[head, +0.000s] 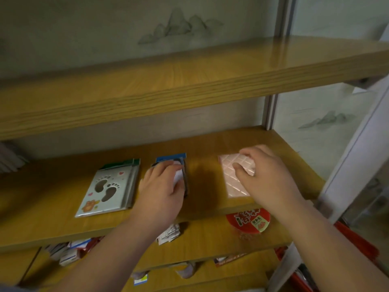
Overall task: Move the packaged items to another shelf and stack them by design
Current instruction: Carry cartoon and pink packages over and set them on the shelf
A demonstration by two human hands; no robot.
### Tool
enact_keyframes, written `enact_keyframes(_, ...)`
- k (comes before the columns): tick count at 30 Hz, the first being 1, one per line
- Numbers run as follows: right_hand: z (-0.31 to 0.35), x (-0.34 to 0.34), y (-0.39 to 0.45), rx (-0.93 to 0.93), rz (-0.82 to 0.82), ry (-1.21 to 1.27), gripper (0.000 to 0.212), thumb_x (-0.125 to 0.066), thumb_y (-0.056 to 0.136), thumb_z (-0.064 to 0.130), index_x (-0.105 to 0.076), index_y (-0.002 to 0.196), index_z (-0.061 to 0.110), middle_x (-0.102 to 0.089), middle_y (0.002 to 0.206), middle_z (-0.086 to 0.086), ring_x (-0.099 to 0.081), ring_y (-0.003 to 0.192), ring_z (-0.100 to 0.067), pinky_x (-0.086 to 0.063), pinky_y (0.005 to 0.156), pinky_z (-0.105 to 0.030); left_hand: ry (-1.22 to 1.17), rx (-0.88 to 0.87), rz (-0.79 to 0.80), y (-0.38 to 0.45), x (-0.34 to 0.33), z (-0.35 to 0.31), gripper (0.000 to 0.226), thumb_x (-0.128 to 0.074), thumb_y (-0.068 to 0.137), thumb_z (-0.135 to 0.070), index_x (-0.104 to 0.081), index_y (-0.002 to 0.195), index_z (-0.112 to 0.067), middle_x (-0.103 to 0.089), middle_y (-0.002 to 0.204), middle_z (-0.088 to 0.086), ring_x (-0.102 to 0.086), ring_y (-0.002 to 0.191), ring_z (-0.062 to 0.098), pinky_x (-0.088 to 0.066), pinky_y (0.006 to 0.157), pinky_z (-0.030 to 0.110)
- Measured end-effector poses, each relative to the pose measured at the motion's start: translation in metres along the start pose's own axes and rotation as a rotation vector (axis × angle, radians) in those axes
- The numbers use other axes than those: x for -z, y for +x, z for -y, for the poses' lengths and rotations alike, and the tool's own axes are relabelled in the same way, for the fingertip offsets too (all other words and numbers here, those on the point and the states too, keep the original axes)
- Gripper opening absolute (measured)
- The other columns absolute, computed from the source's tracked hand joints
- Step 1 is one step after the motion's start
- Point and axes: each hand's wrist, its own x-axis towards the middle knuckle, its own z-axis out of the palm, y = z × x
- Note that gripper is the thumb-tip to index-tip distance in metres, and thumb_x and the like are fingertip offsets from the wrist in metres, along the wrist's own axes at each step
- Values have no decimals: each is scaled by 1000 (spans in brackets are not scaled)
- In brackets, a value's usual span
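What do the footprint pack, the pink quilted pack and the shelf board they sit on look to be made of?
Footprint pack: printed card in glossy clear plastic, judging by its shiny edges. Pink quilted pack, under the right hand: probably soft glossy plastic or foil; the diamond ridges catch light. Shelf board: wood or wood-grain laminate with a smooth, reflective finish.

Dim warm indoor light, soft glare on the upper shelf (315, 57), dark shadow between the hands on the middle shelf (202, 182), whole view slightly blurred, wide-angle bending at edges
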Motion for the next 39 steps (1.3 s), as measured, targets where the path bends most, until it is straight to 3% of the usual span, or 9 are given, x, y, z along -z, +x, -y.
enact_keyframes(4,27,-14,4,106,28,-26,46,-60,92,43,-57,134,24,-50,131,7,-45,125,-15,-40,102,-30,80,53,-20,-3,20,13,47,-54,98,-32,-48,144,-25,-37,158,-3,-28,147,21,-25,118,45)
enact_keyframes(8,55,-31,5,165,73,7,50,-60,93,44,-52,139,26,-48,139,6,-44,130,-14,-36,102,-27,161,89,-49,-18,47,38,56,-60,95,-32,-45,148,-20,-38,158,2,-28,148,23,-27,118,46)
enact_keyframes(15,110,-66,-4,293,175,37,48,-65,91,35,-57,135,17,-54,133,0,-53,121,-20,-39,100,-28,218,170,-131,-51,87,81,58,-62,93,-31,-45,148,-18,-41,156,2,-30,147,25,-28,119,45)
enact_keyframes(20,157,-86,-14,312,168,80,51,-69,87,36,-57,134,17,-53,130,0,-54,117,-23,-46,99,-37,229,233,-173,-79,114,117,60,-58,94,-40,-40,150,-26,-37,159,-3,-22,150,23,-23,118,45)
enact_keyframes(22,180,-96,-21,335,175,76,52,-67,88,40,-56,135,21,-52,132,4,-53,120,-20,-46,101,-39,222,249,-180,-94,128,137,61,-57,94,-41,-39,151,-26,-36,159,-2,-21,150,23,-23,118,46)
enact_keyframes(28,261,-135,-63,330,203,66,51,-67,88,39,-56,133,18,-52,132,2,-52,120,-19,-41,96,-31,156,279,-260,-151,182,205,60,-62,92,-35,-45,147,-22,-47,147,-1,-33,139,21,-30,113,38)
enact_keyframes(31,306,-156,-89,354,226,67,51,-66,89,39,-55,135,18,-52,136,2,-50,125,-20,-41,102,-34,110,305,-315,-186,211,242,57,-63,91,-33,-48,145,-21,-50,142,-2,-37,135,20,-32,111,35)
enact_keyframes(35,376,-186,-124,372,253,45,55,-63,90,46,-51,139,25,-51,138,7,-49,126,-16,-43,104,-36,104,323,-342,-244,255,300,55,-59,93,-40,-44,146,-29,-45,143,-12,-31,137,11,-27,108,24)
enact_keyframes(39,452,-221,-162,444,282,94,52,-65,89,43,-54,137,23,-54,133,7,-53,122,-16,-46,101,-36,126,394,-380,-297,303,361,56,-53,91,-46,-43,145,-33,-42,141,-20,-29,138,5,-29,109,28)
